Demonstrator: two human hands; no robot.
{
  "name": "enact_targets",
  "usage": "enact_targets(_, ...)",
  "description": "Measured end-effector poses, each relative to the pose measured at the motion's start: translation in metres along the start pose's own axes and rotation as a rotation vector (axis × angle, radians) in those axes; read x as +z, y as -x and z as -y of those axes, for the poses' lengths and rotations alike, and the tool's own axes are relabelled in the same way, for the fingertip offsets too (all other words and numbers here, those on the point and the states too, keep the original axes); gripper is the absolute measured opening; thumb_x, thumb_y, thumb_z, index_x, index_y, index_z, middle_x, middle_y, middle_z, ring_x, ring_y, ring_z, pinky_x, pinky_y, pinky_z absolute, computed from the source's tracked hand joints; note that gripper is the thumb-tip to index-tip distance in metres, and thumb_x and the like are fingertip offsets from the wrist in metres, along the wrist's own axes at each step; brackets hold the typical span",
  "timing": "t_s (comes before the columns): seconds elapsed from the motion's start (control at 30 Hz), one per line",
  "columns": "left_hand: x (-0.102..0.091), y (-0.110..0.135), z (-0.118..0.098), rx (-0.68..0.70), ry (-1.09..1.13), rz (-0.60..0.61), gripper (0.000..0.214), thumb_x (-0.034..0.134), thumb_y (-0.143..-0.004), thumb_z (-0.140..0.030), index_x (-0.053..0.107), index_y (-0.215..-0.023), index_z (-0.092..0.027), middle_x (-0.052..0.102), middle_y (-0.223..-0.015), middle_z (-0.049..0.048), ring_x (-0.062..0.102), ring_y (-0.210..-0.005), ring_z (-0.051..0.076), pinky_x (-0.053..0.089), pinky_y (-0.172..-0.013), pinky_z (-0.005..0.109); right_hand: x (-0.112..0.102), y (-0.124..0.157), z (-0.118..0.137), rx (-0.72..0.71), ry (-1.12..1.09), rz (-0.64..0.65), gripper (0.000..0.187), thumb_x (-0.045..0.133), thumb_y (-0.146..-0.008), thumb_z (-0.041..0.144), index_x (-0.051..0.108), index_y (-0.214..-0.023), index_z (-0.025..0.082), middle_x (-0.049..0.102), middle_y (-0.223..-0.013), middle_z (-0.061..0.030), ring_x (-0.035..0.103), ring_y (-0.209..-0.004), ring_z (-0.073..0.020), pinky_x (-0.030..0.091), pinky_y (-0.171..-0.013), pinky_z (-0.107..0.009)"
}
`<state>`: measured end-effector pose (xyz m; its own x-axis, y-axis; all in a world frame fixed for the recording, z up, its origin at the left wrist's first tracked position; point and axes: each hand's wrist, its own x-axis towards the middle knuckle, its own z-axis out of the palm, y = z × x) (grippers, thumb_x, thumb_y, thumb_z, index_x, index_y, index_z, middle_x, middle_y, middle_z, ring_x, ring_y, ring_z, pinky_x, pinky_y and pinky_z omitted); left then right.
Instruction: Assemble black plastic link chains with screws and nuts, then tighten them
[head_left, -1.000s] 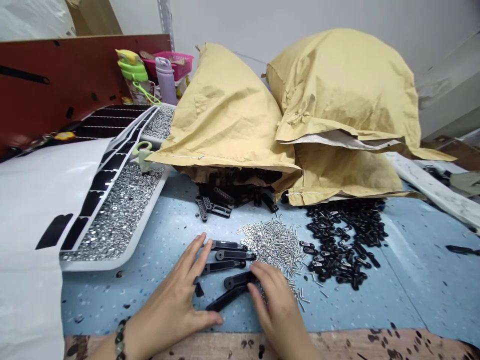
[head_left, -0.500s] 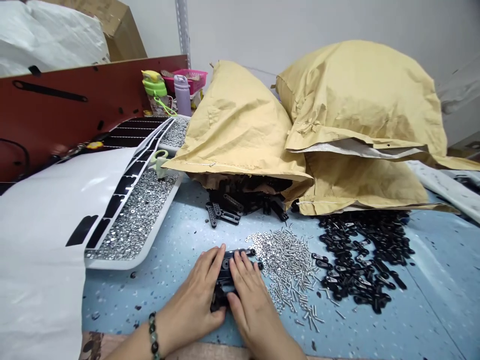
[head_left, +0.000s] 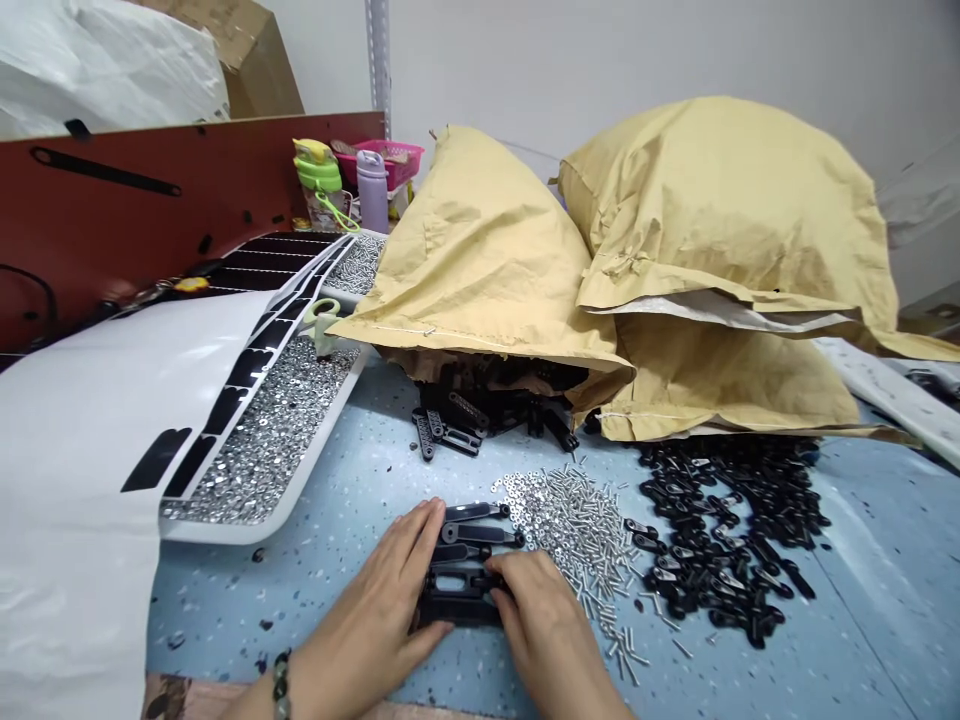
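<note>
Flat black plastic links (head_left: pixel 459 606) lie at 6 o'clock on a speckled blue mat (head_left: pixel 225 600), clamped from either side by the left hand (head_left: pixel 367 610) and right hand (head_left: pixel 540 620). Loose steel screws (head_left: pixel 577 530) lie at 1 o'clock; a heap of black plastic parts (head_left: pixel 720 530) sits at 2 o'clock.

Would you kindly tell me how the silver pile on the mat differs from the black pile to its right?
The silver screws and washers are shiny metal, while the black parts are dark. The screws are thin rods and the washers small rings, whereas the black parts are flat, rounded tabs. The black pile also spreads wider than the silver one. Both lie loose on the blue speckled mat.
</note>
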<state>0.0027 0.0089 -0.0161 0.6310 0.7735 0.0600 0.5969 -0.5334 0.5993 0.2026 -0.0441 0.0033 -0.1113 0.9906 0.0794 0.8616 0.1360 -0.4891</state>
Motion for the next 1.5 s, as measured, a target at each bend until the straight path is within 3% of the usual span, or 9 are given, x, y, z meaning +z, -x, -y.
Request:
enact_targets(0.3, -0.004, -0.007, -0.004, -0.013, 0.067, -0.004, 0.113, 0.068, -0.067, -0.015, -0.008, -0.149, -0.026, 0.035, -0.143, 0.0151, 0.033, -0.132, 0.037, 0.036, -0.104, 0.059, -0.002, -0.002, -0.010, -0.138, -0.130, -0.033, 0.026, 0.036, -0.088, 0.004, 0.053, -0.095, 0.022, 0.058, -0.093, -0.0050, 0.058, -0.086, -0.0181, 0.051, -0.072, -0.030)
enact_targets(0.47, -0.005, -0.013, -0.003, 0.006, 0.047, 0.030, 0.098, 0.063, -0.070, -0.014, 0.006, -0.149, -0.027, 0.041, -0.134, 0.0138, 0.035, -0.130, 0.035, 0.027, -0.109, 0.062, 0.000, 0.006, -0.021, -0.149, -0.146, -0.095, 0.014, 0.048, -0.091, 0.022, 0.060, -0.099, 0.024, 0.061, -0.102, -0.0071, 0.061, -0.096, -0.0216, 0.054, -0.079, -0.034)
enact_targets(0.57, -0.003, -0.014, 0.000, 0.009, 0.032, 0.041, 0.100, 0.063, -0.068, -0.014, 0.004, -0.148, -0.028, 0.028, -0.147, 0.0153, 0.026, -0.136, 0.038, 0.026, -0.108, 0.064, 0.010, 0.005, -0.027, -0.159, -0.036, -0.230, 0.030, 0.045, -0.093, 0.027, 0.055, -0.121, 0.025, 0.060, -0.119, -0.0097, 0.058, -0.111, -0.0269, 0.052, -0.090, -0.043)
enact_targets(0.73, -0.002, -0.016, 0.005, 0.066, 0.053, 0.074, 0.114, 0.065, -0.068, -0.018, -0.018, -0.145, -0.029, 0.022, -0.153, 0.0153, 0.024, -0.138, 0.037, 0.025, -0.108, 0.064, 0.041, -0.006, -0.022, -0.214, 0.096, -0.195, 0.064, 0.041, -0.094, 0.029, 0.013, -0.150, 0.021, 0.039, -0.146, -0.0117, 0.043, -0.130, -0.0329, 0.046, -0.099, -0.052)
enact_targets(0.87, -0.003, -0.017, 0.007, 0.080, 0.055, 0.054, 0.104, 0.066, -0.070, -0.022, -0.003, -0.148, -0.026, 0.032, -0.148, 0.0133, 0.027, -0.136, 0.035, 0.024, -0.111, 0.060, 0.053, -0.009, -0.012, -0.168, 0.035, -0.215, 0.061, 0.034, -0.095, 0.024, 0.008, -0.151, 0.021, 0.030, -0.151, -0.0106, 0.038, -0.133, -0.0307, 0.044, -0.102, -0.051)
enact_targets(1.1, -0.003, -0.019, 0.004, 0.064, 0.053, 0.031, 0.095, 0.056, -0.060, -0.009, 0.017, -0.145, -0.022, 0.041, -0.136, 0.0130, 0.032, -0.130, 0.033, 0.027, -0.110, 0.058, 0.053, -0.011, 0.006, -0.240, 0.131, -0.105, 0.079, 0.049, -0.087, 0.021, 0.002, -0.150, 0.023, 0.034, -0.148, -0.0092, 0.040, -0.131, -0.0338, 0.045, -0.100, -0.057)
enact_targets(1.23, -0.006, -0.020, 0.001, 0.045, 0.122, 0.028, 0.088, 0.059, -0.056, -0.010, 0.029, -0.138, -0.022, 0.046, -0.129, 0.0119, 0.039, -0.122, 0.033, 0.037, -0.103, 0.053, 0.054, -0.006, 0.005, -0.358, 0.092, -0.096, 0.076, 0.050, -0.090, 0.032, 0.005, -0.150, 0.019, 0.036, -0.146, -0.0118, 0.040, -0.131, -0.0340, 0.044, -0.101, -0.055)
enact_targets(1.37, -0.013, -0.020, -0.001, 0.060, 0.226, -0.055, 0.076, 0.060, -0.056, -0.014, 0.041, -0.129, -0.023, 0.051, -0.120, 0.0094, 0.043, -0.116, 0.031, 0.040, -0.100, 0.049, 0.040, -0.001, -0.018, -0.553, -0.102, -0.146, 0.051, 0.029, -0.099, 0.036, 0.022, -0.148, 0.028, 0.056, -0.133, -0.0067, 0.054, -0.121, -0.0263, 0.050, -0.096, -0.046)
enact_targets(1.5, -0.036, -0.012, -0.009, -0.136, 0.635, -0.079, 0.066, 0.063, -0.059, -0.021, 0.048, -0.124, -0.024, 0.054, -0.121, 0.0067, 0.047, -0.117, 0.029, 0.037, -0.102, 0.047, 0.011, -0.007, -0.023, -0.299, -0.277, -0.385, 0.050, 0.028, -0.097, 0.049, 0.037, -0.142, 0.028, 0.053, -0.134, -0.0107, 0.053, -0.121, -0.0301, 0.051, -0.092, -0.046)
